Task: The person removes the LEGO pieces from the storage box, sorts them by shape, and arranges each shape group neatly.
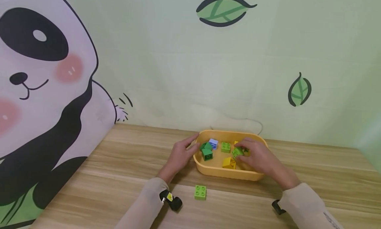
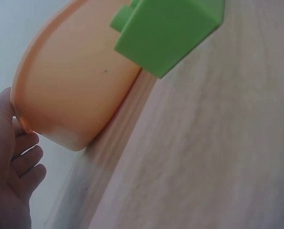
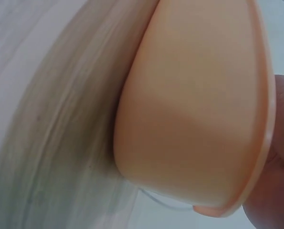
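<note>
My left hand [image 1: 180,155] holds the left end of a yellow-orange plastic bin [image 1: 220,171], its thumb over the rim. In the left wrist view that hand [image 2: 8,157] is at the bin's edge, fingers loosely bent. Reaching inside at the right, my right hand [image 1: 260,155] pinches a light green toy building block [image 1: 237,152] between thumb and fingers. The right wrist view shows mostly the bin's outer wall [image 3: 194,105], which hides those fingertips. Another light green block [image 1: 225,147] lies mid-bin, near yellow blocks [image 1: 228,163]. Dark green blocks [image 1: 207,153] and a blue block [image 1: 213,143] sit at the left.
A loose light green block [image 1: 200,192] stands on the wooden table [image 1: 134,156] in front of the bin, between my forearms. Behind the table hangs a pale green backdrop [image 1: 172,73] with a printed panda and leaves. A thin cord [image 1: 244,119] shows behind the bin.
</note>
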Tool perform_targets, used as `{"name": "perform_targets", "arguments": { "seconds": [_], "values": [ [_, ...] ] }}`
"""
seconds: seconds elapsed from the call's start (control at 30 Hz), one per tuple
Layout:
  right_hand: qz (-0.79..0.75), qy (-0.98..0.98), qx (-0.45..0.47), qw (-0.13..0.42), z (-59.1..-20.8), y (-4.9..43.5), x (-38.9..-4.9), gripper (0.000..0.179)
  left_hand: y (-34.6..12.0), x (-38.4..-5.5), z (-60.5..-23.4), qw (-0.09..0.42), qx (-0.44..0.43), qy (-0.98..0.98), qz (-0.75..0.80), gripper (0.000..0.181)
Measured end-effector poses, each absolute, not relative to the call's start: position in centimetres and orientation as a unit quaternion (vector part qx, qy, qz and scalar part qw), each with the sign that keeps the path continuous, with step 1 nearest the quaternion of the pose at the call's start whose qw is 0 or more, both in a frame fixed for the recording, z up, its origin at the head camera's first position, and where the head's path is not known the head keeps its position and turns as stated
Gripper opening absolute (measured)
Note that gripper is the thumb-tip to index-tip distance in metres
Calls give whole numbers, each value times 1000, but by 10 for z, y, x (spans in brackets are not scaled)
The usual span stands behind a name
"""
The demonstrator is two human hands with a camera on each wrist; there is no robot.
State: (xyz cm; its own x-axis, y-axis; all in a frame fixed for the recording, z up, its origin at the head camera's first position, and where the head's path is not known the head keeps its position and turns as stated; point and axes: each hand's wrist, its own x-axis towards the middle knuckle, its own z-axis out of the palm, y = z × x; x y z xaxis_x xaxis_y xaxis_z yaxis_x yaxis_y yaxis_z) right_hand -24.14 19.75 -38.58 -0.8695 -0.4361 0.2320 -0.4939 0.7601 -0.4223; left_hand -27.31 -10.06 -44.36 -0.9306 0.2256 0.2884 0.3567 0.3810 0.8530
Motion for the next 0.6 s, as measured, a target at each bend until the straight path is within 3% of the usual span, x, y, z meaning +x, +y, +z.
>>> {"name": "perform_targets", "arguments": {
  "seconds": [0.6],
  "values": [
    [288,-917,250,113,-372,193,-222,34,-101,-273,-444,68,-177,-826,-531,49]
  ]
}}
